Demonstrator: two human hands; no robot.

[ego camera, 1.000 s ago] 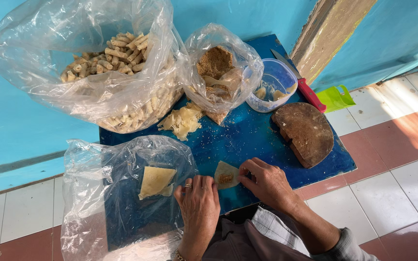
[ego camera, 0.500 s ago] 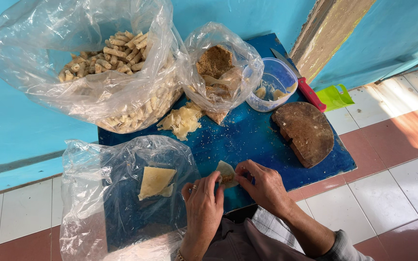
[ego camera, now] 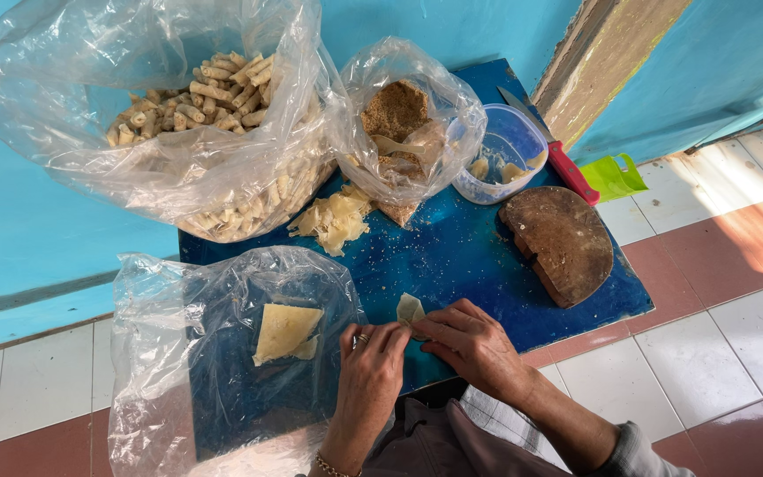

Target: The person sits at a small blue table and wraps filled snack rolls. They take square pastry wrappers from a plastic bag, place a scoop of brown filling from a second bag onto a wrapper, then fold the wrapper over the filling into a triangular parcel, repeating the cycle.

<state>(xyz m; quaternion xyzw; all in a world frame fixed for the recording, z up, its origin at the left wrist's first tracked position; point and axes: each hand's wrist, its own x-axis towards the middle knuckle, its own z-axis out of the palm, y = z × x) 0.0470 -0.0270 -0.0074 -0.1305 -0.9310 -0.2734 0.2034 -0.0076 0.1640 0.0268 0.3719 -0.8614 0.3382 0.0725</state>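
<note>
- A blue board (ego camera: 479,256) is laid on the tiled floor, against a blue wall, and all the other things are carried by it.
- A large clear bag (ego camera: 161,115) full of pale rolled sticks is placed at the far left of the board.
- A second clear bag (ego camera: 222,353), nearly flat, is spread at the near left; a stack of pale square sheets (ego camera: 284,331) is seen inside it.
- A smaller bag (ego camera: 408,124) with brown crumbly filling is set in the middle, and a clear plastic tub (ego camera: 509,150) is just beside it.
- A round dark wooden block (ego camera: 562,243) is placed at the right, with a red-handled knife (ego camera: 558,163) behind it.
- A small heap of pale scraps (ego camera: 333,221) is left near the middle bag.
- The left hand (ego camera: 368,375) and the right hand (ego camera: 470,344) are brought together at the near edge; a small pale sheet (ego camera: 410,309) is pinched between their closed fingertips.
</note>
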